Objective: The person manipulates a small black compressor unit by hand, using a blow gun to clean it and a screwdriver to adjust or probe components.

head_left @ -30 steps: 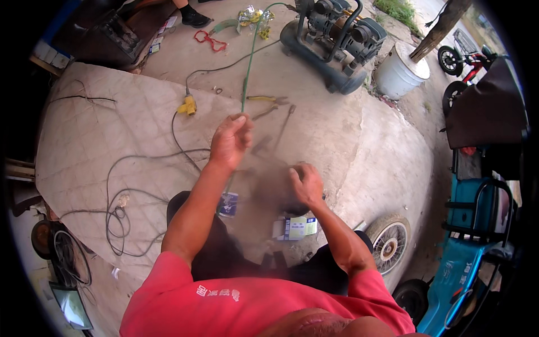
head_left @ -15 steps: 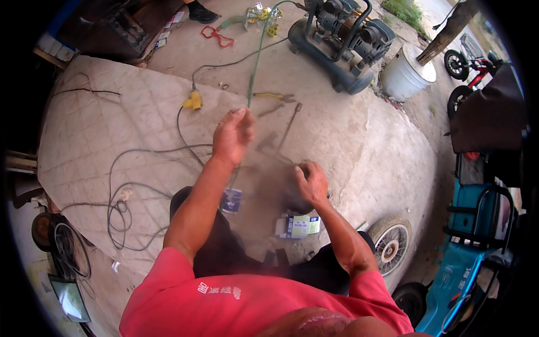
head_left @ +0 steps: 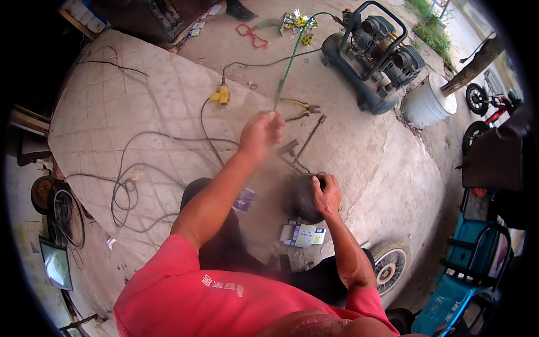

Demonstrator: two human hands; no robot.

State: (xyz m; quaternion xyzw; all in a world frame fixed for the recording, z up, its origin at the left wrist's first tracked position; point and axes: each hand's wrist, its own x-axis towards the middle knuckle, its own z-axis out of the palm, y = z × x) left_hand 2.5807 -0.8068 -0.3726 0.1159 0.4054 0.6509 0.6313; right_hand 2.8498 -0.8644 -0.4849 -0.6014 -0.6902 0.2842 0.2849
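Note:
My left hand [head_left: 259, 135] is closed around the lower end of a thin green air hose [head_left: 289, 66], raised above the floor and slightly blurred. The hose runs up taut toward the compressor; its tip is hidden in my fist. My right hand [head_left: 328, 195] grips the right side of a dark, rounded, bowl-like object [head_left: 301, 199], fingers over its rim. Hazy dust hangs left of this object, so its kind cannot be made out. Beyond it lie a hammer [head_left: 289, 148], a long thin rod-handled wrench [head_left: 311, 135] and yellow-handled pliers [head_left: 303, 105].
A black air compressor [head_left: 368, 62] stands at the far right beside a white bucket [head_left: 429, 104]. Small boxes [head_left: 305, 235] and a spoked wheel [head_left: 389, 267] lie close to me. A yellow plug connector [head_left: 221, 95] and looped black cable [head_left: 126, 191] spread leftward. A teal vehicle [head_left: 449, 286] borders the right.
The view has shifted, moving most floor items rightward. The dust has thinned, and the dark rounded object shows more plainly under my right hand. My left hand still holds the hose.

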